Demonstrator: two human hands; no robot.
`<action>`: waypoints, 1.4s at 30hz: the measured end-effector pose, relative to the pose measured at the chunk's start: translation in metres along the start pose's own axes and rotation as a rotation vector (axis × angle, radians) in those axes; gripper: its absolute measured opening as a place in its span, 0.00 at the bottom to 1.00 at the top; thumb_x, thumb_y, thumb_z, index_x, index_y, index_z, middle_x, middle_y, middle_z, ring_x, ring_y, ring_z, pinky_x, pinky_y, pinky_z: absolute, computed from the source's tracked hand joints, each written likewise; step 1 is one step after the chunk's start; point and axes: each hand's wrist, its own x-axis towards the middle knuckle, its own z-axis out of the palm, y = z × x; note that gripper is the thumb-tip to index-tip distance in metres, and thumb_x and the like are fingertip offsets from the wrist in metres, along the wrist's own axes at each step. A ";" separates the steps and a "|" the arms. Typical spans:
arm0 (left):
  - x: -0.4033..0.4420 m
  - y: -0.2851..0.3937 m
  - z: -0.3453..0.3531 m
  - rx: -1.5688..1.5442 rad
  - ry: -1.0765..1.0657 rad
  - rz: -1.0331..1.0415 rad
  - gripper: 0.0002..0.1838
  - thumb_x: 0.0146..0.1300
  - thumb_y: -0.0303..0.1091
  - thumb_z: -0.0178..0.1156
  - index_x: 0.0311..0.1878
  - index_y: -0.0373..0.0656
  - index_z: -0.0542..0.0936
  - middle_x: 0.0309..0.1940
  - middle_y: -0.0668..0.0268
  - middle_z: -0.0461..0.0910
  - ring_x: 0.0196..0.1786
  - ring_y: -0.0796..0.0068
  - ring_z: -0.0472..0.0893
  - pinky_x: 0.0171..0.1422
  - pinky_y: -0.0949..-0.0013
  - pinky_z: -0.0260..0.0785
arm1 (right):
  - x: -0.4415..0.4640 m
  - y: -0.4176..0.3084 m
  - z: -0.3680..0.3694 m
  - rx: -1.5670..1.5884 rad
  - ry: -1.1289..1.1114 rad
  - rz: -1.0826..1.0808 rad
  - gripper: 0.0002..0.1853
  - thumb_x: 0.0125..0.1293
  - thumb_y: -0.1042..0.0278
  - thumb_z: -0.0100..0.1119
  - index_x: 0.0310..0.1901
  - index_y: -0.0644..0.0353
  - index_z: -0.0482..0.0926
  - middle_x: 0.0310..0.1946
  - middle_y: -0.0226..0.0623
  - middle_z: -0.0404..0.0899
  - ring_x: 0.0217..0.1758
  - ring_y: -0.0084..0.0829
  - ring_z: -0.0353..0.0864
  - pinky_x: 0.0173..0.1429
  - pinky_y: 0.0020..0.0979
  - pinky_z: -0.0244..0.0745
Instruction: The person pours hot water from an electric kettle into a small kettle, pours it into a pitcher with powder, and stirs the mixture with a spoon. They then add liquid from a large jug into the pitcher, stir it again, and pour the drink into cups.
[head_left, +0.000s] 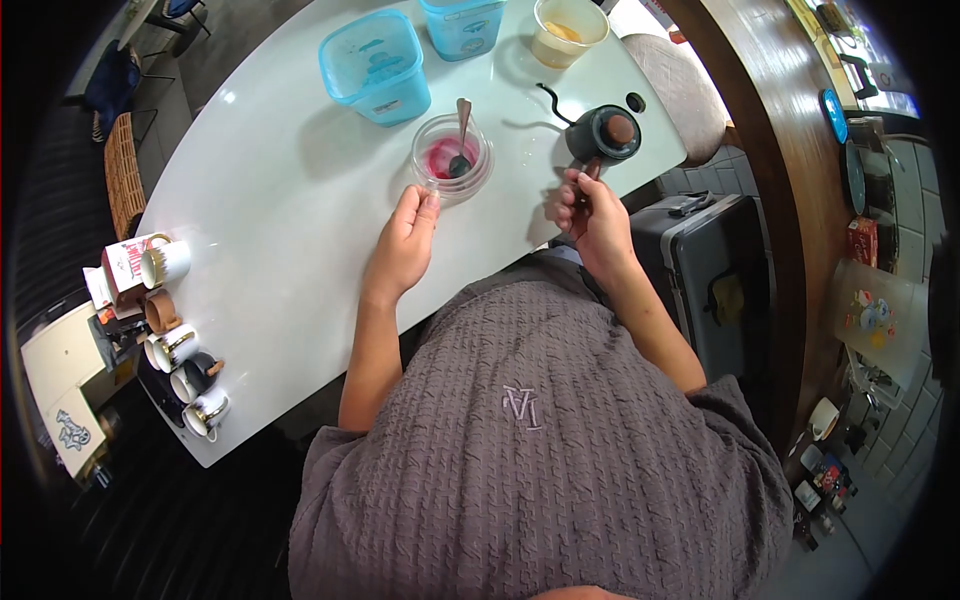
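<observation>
My left hand (405, 240) pinches the handle of a clear glass cup (484, 168) standing on the table. Some pinkish-red stuff lies in the bottom of the cup, and a metal spoon (464, 116) leans inside with its handle up over the rim. The fingers of my right hand (598, 215) are wrapped round the brown handle of a small black gooseneck kettle (583, 142). Its thin curved spout points away to the left, and a brown knob tops the lid. Whether the kettle touches the table I cannot tell.
Two blue plastic tubs (345, 92) and a clear bowl (568, 48) with yellowish contents stand at the far side of the white table (270, 250). Several mugs (172, 262) line the left end. A dark grey case (690, 235) stands right of the table, beside a wooden counter (775, 150).
</observation>
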 end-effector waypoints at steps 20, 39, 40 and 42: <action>-0.003 -0.003 0.006 -0.054 0.143 0.102 0.14 0.74 0.40 0.49 0.35 0.41 0.71 0.23 0.78 0.62 0.28 0.88 0.57 0.32 0.79 0.54 | 0.001 -0.036 -0.039 -0.167 0.164 -0.291 0.17 0.74 0.55 0.48 0.35 0.61 0.69 0.14 0.20 0.57 0.14 0.14 0.51 0.18 0.23 0.45; -0.014 0.020 0.063 -0.100 0.372 0.109 0.14 0.72 0.39 0.54 0.34 0.38 0.74 0.20 0.79 0.63 0.25 0.89 0.58 0.28 0.79 0.53 | -0.013 -0.093 -0.014 -0.580 -0.051 -0.383 0.15 0.75 0.60 0.47 0.35 0.63 0.72 0.16 0.20 0.59 0.16 0.12 0.51 0.20 0.21 0.46; -0.015 0.022 0.065 -0.103 0.379 0.106 0.14 0.72 0.39 0.54 0.34 0.38 0.74 0.20 0.79 0.63 0.25 0.89 0.58 0.28 0.79 0.53 | -0.012 -0.094 -0.013 -0.585 -0.057 -0.379 0.15 0.75 0.60 0.47 0.35 0.63 0.72 0.16 0.20 0.59 0.16 0.12 0.51 0.20 0.21 0.46; -0.015 0.025 0.067 -0.101 0.425 0.125 0.14 0.71 0.39 0.55 0.34 0.38 0.74 0.20 0.79 0.63 0.24 0.89 0.58 0.27 0.78 0.52 | -0.012 -0.095 -0.011 -0.632 -0.083 -0.390 0.16 0.75 0.59 0.47 0.35 0.64 0.72 0.16 0.20 0.60 0.16 0.12 0.52 0.20 0.21 0.47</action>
